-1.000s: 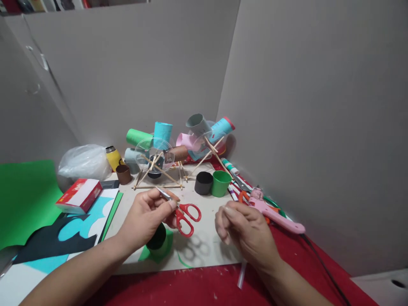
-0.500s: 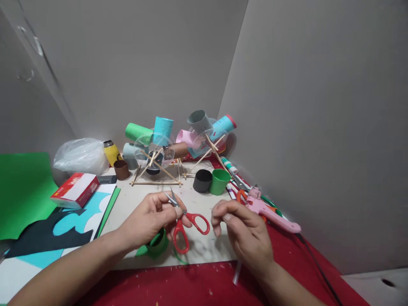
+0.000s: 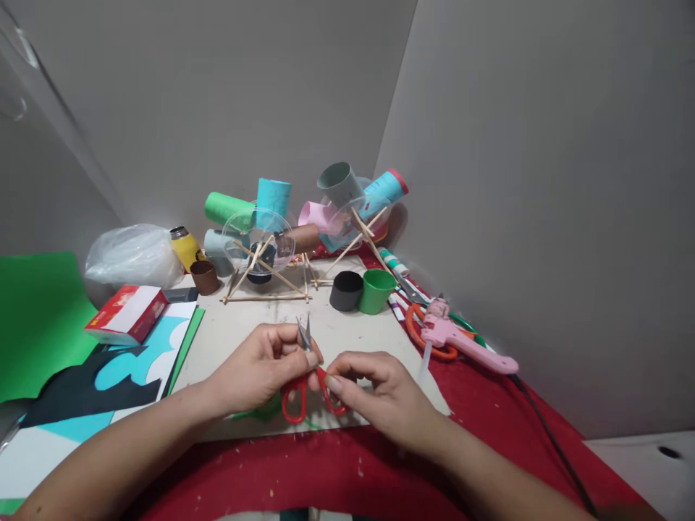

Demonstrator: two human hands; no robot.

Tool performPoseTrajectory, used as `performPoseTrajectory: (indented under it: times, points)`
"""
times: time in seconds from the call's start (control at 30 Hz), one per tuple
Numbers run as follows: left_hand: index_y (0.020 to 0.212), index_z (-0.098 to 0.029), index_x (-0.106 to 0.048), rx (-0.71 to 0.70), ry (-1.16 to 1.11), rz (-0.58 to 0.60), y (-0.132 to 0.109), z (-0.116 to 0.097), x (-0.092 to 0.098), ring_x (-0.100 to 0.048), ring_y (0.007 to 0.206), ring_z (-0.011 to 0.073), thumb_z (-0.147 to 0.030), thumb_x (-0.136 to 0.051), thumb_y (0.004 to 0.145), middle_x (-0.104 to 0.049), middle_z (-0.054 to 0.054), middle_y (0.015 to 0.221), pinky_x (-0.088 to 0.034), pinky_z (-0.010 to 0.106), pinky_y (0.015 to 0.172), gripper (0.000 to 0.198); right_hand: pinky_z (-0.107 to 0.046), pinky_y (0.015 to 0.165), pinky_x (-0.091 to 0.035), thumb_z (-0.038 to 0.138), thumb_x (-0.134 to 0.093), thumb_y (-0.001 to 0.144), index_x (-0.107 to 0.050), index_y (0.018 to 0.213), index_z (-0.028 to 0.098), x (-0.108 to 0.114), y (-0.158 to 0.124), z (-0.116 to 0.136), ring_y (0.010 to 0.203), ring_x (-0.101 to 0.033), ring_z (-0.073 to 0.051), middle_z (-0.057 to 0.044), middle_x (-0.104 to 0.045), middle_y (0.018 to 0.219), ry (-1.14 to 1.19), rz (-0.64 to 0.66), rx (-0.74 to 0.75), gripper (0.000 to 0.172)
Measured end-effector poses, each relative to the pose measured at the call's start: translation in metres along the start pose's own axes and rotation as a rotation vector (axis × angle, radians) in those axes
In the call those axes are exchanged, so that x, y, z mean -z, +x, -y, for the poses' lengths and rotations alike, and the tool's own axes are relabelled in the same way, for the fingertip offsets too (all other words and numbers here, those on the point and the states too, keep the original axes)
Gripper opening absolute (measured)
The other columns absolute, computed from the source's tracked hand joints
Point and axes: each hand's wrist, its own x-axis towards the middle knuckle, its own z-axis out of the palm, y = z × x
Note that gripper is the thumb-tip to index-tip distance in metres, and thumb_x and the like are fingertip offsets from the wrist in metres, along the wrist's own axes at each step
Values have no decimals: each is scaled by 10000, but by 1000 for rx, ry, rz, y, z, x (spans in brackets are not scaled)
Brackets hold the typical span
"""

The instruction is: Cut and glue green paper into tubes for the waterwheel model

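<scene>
Between my hands is a small pair of scissors (image 3: 295, 402) with red handles, its blades pointing away from me and slightly apart. My left hand (image 3: 266, 365) pinches it near the pivot, thumb on top. The fingers of my right hand (image 3: 374, 387) are closed on the right handle loop. Under the scissors lies a green piece (image 3: 260, 414), mostly hidden by my left hand. Beyond my hands, a black paper cup (image 3: 346, 291) and a green paper cup (image 3: 376, 291) stand side by side on the pale board (image 3: 217, 347).
At the back, two stick frames (image 3: 266, 299) carry clear discs with coloured paper tubes (image 3: 274, 202). A pink glue gun (image 3: 461, 340) and orange-handled scissors (image 3: 415, 336) lie right. Left are a red box (image 3: 130, 315), coloured sheets (image 3: 43, 325), a plastic bag (image 3: 135, 257) and a brown cup (image 3: 205, 278).
My right hand has moved left and taken hold of the scissors' handle. The scissors have turned so the blades point more directly away. The view has shifted slightly.
</scene>
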Motion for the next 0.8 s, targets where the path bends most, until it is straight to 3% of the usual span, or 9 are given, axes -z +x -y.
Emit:
performPoseTrajectory:
  times: [0.2,0.43,0.63,0.8]
  points:
    - [787,-130,-612,-44,81,-9,-2,5,-4,-507,467,39,-443,-708,841,-630,-16,649,-410,147,471,332,-215,544,-417,263,-532,913,-676,735,150,3,0,2,570,-545,-117,-5,-636,630,-13,62,-77,256]
    - [788,-134,-603,-81,50,-33,-8,0,-5,-514,452,40,-413,-683,869,-633,-22,637,-427,147,455,301,-208,515,-433,266,-511,927,-658,699,158,4,-2,-1,507,-568,-117,1,-618,540,-18,6,-110,292]
    - [795,-138,-610,-67,-53,-72,-5,-8,2,-568,436,54,-419,-766,801,-686,-6,638,-461,150,451,321,-202,462,-461,393,-545,957,-685,781,173,6,-4,-6,466,-571,-112,2,-651,567,21,-162,-79,314]
    - [800,-136,-605,-36,-115,-45,-4,-4,1,-581,411,59,-449,-782,774,-689,-9,624,-466,148,432,360,-196,487,-478,328,-666,885,-712,834,188,3,-4,-6,509,-592,-111,12,-673,637,-41,-252,20,156]
